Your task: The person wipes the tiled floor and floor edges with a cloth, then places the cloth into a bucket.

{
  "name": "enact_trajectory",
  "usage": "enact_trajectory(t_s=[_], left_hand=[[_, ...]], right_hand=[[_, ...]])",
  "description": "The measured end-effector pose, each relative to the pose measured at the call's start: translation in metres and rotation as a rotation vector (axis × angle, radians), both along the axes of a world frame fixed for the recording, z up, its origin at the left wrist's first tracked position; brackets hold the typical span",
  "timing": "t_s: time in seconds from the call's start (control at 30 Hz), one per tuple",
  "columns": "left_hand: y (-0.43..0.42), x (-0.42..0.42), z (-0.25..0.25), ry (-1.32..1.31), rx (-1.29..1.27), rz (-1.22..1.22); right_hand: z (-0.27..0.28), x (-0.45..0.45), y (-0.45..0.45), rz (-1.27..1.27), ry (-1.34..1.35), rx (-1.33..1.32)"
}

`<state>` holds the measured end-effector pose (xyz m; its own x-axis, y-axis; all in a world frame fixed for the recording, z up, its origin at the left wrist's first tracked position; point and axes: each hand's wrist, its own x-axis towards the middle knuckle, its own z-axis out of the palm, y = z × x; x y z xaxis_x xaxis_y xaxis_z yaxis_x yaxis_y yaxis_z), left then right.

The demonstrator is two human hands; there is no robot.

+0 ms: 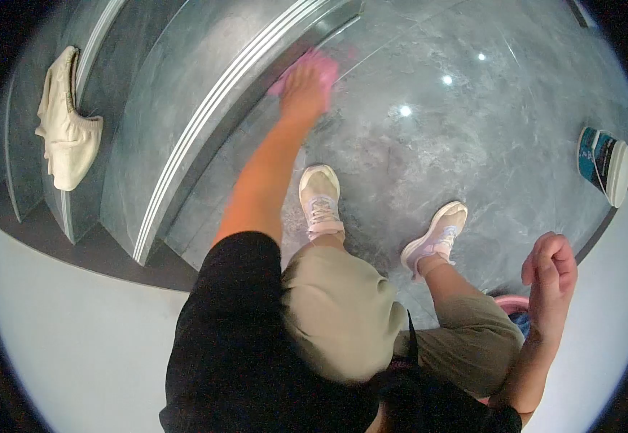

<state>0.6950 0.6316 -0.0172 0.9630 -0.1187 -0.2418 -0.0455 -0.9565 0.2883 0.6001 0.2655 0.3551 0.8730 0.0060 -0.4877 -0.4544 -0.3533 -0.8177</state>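
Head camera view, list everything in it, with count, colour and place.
Steps: several, grey with pale strips, left
Cloth: one, pink, under the left hand
Fabric item: one, cream, on the steps, far left
Floor: one, grey, centre
Tub: one, teal, dark and white, right
Container: one, pink-rimmed, lower right, partly hidden
Wall: count unclear, pale, lower corners
Shoes: two, pale, on the floor
Trousers: one pair, beige, lower centre
Top: one, black, bottom
Left hand: one, bare, upper centre
Right hand: one, bare, right

Looks like an indoor stair area; home or public building, can't tell. Grey marbled floor [393, 144], white-striped steps [159, 108] along floor's left edge, pale wall [76, 325] past lower-left edge.
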Motion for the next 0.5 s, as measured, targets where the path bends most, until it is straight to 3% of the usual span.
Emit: enact_trajectory(t_s=[0.03,0.1,0.13,0.2,0.33,0.5], left_hand=[[0.008,-0.017,0.016,0.224,0.054,0.123],[0.034,-0.091,0.017,0.105,0.248,0.147],[0.049,-0.153,-0.008,-0.235,0.378,0.039],[0.056,-0.203,-0.002,-0.089,0.104,-0.007],[0.041,-0.184,0.002,-0.035,-0.006,-0.037],[-0.005,-0.072,-0.012,-0.199,-0.115,-0.346]], right_hand=[[0.000,-0.002,0.002,-0.033,0.026,-0.019],[0.000,-0.003,-0.005,-0.062,0.057,-0.040],[0.001,-0.003,-0.011,-0.066,0.058,-0.033],[0.002,0.001,-0.021,-0.132,0.059,0.037],[0.003,0.003,-0.007,-0.196,-0.065,0.090],[0.013,0.010,0.016,-0.137,0.100,0.082]])
